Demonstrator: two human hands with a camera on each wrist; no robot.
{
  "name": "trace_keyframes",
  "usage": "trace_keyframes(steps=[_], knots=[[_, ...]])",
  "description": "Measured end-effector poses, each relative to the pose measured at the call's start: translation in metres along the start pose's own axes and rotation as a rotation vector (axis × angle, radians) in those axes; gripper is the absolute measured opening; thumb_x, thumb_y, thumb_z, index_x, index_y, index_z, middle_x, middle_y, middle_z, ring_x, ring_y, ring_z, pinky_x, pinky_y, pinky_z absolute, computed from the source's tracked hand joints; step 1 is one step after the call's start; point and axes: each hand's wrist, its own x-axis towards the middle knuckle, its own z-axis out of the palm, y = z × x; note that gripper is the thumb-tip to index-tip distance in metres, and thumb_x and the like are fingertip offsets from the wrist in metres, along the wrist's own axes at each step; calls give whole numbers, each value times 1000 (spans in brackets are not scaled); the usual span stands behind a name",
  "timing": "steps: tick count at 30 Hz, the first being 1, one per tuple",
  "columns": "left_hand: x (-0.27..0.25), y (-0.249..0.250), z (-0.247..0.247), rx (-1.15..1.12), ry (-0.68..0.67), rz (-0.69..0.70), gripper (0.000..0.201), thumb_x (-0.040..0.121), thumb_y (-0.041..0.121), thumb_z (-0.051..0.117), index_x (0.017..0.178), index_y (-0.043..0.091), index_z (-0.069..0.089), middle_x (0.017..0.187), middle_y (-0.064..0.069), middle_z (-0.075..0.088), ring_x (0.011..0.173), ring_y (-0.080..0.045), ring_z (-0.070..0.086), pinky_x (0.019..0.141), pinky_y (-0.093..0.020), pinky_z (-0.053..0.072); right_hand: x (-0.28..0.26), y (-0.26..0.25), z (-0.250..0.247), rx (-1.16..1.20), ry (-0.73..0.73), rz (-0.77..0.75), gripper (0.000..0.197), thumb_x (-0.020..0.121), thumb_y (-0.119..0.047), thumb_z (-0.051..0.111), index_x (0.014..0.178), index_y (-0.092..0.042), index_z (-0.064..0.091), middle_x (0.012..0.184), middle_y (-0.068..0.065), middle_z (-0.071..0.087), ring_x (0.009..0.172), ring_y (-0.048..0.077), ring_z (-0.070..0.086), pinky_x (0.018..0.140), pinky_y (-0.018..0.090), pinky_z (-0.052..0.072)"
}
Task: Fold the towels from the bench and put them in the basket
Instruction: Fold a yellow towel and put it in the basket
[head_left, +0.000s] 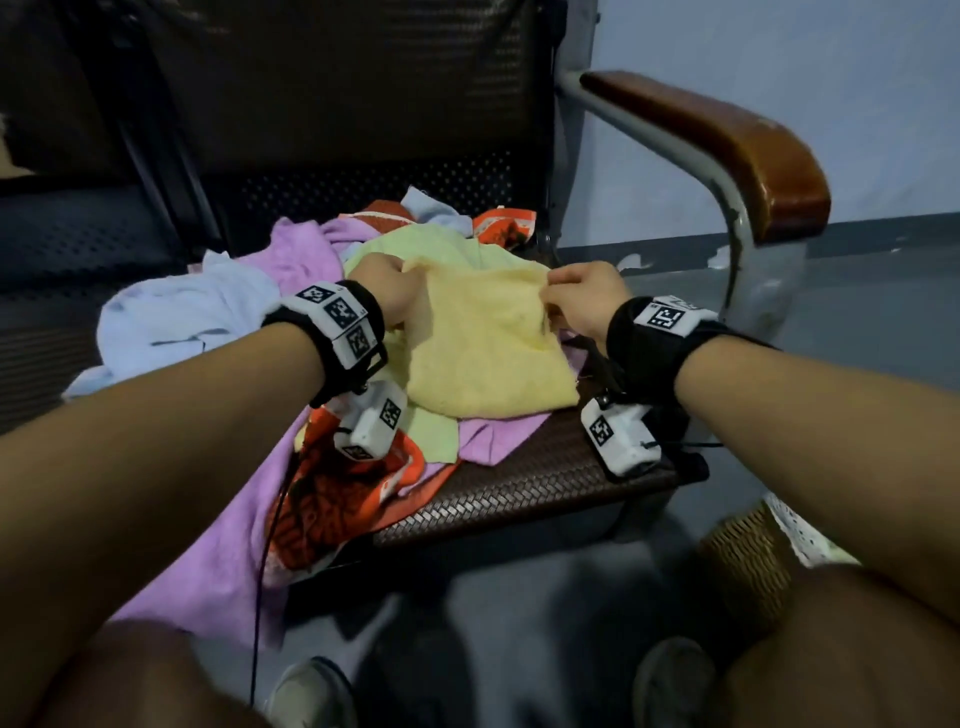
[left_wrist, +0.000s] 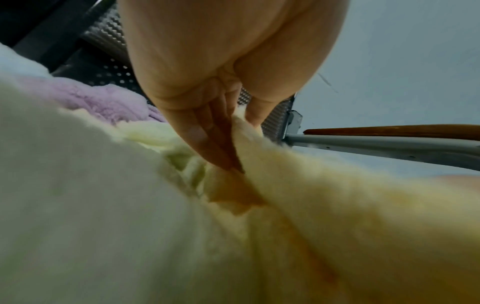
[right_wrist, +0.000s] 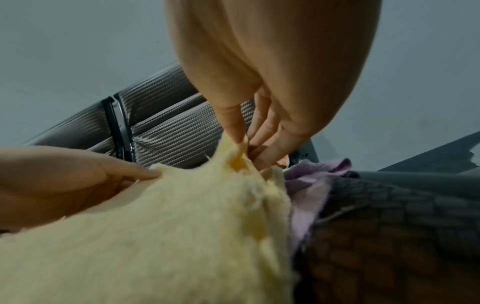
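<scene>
Yellow towel (head_left: 483, 348) lies on top of the heap on the bench seat (head_left: 524, 483), spread roughly flat, with its far edge lifted a little between both hands. The left hand (head_left: 387, 291) pinches the far left corner; in the left wrist view the fingers (left_wrist: 207, 142) press into a fold of the cloth with the thumb behind it. The right hand (head_left: 582, 296) pinches the far right corner, thumb and fingertips (right_wrist: 233, 127) closed on a small peak of fabric.

Under the towel lies a pale green one (head_left: 415, 249), and around it a purple towel (head_left: 306, 254), a light blue one (head_left: 182, 317) to the left, and an orange patterned one (head_left: 332, 499) hanging over the front edge. More orange cloth (head_left: 504, 228) shows at the back, possibly a separate towel, though the view does not settle it.

The basket (head_left: 748, 566), woven, stands on the floor at lower right, partly hidden by the right arm. A brown armrest (head_left: 727, 150) curves over the seat's right side.
</scene>
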Motion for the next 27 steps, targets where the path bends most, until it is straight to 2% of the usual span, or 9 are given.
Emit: trace_keyframes(steps=[3, 5, 7, 10, 12, 16, 20, 23, 27], knots=[[6, -6, 2, -47, -5, -29, 17, 91, 35, 63, 95, 18, 66, 81, 4, 63, 88, -22, 65, 79, -34, 53, -5, 2, 4, -214, 12, -87, 36, 90, -17, 62, 126, -20, 63, 122, 5, 66, 111, 23, 64, 101, 39, 52], [2, -9, 3, -45, 42, -12, 33, 85, 36, 71, 113, 20, 62, 84, 9, 62, 83, -13, 62, 72, -29, 49, -18, 0, 3, -369, -23, -252, 41, 90, -24, 64, 130, -22, 60, 130, 3, 58, 117, 19, 57, 104, 36, 46], [-9, -9, 2, -33, 74, 65, 32, 81, 33, 75, 108, 20, 62, 86, 7, 65, 79, -12, 62, 68, -28, 48, -34, 0, -2, -436, -174, -403, 36, 89, -30, 66, 125, -25, 64, 128, -1, 60, 114, 14, 58, 104, 34, 46], [-35, -13, 0, -31, -164, 198, 23, 79, 27, 81, 98, 21, 69, 91, 7, 70, 83, -12, 63, 71, -18, 48, -55, 10, -6, -735, -489, -484, 61, 85, -42, 73, 139, -22, 56, 139, -1, 59, 121, 9, 55, 107, 28, 41], [-51, -21, -2, 150, -358, 266, 44, 79, 32, 82, 119, 25, 66, 113, 9, 65, 101, -13, 60, 86, -22, 44, -59, 18, -10, -928, -538, -463, 83, 83, -45, 76, 152, -16, 40, 152, 4, 47, 136, 18, 46, 113, 28, 34], [-63, -36, -4, 432, -359, 304, 77, 76, 37, 83, 144, 29, 47, 121, 9, 50, 109, -15, 52, 91, -25, 40, -57, 16, -17, -934, -444, -439, 47, 92, -35, 65, 134, -15, 59, 131, 8, 64, 123, 28, 57, 104, 36, 43], [-67, -33, -5, 436, -299, 342, 33, 85, 33, 73, 115, 21, 67, 102, 0, 66, 93, -21, 61, 78, -31, 47, -60, 13, -20, -885, -372, -454, 19, 99, -25, 49, 88, -14, 59, 92, 4, 64, 93, 29, 61, 80, 35, 46], [-70, -28, -10, 368, -202, 412, 26, 94, 35, 63, 85, 10, 64, 82, -9, 66, 80, -28, 60, 74, -41, 46, -62, 10, -29, -804, -262, -462, 18, 98, -26, 52, 95, -12, 64, 96, 7, 65, 89, 25, 55, 74, 30, 37], [-75, -19, -9, 109, -150, 359, 31, 99, 43, 55, 87, 15, 64, 87, -3, 67, 86, -26, 63, 80, -45, 51, -63, 6, -38, -505, -92, -407, 16, 95, -34, 57, 95, -20, 64, 97, 4, 68, 91, 23, 60, 74, 30, 40]])
